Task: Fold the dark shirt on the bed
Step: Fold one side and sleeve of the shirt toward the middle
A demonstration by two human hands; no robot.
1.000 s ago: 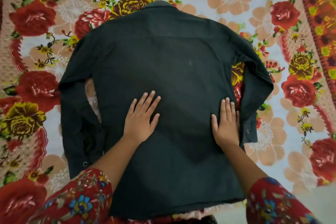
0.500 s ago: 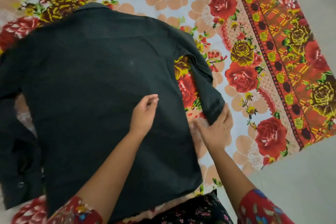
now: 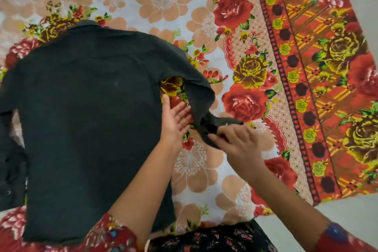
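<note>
From my remote seat I see the dark shirt (image 3: 88,108) spread back-up on the floral bedsheet (image 3: 184,6), collar toward the far side; my left hand (image 3: 174,120) lies flat at the shirt's right edge, fingers (image 3: 182,111) straight and slightly spread, gripping nothing, palm touching the cloth edge and sheet; my right hand (image 3: 235,141) has its fingers (image 3: 216,139) curled and pinched closed on the cuff end of the right sleeve (image 3: 201,98), which arcs off the sheet from the shoulder.
</note>
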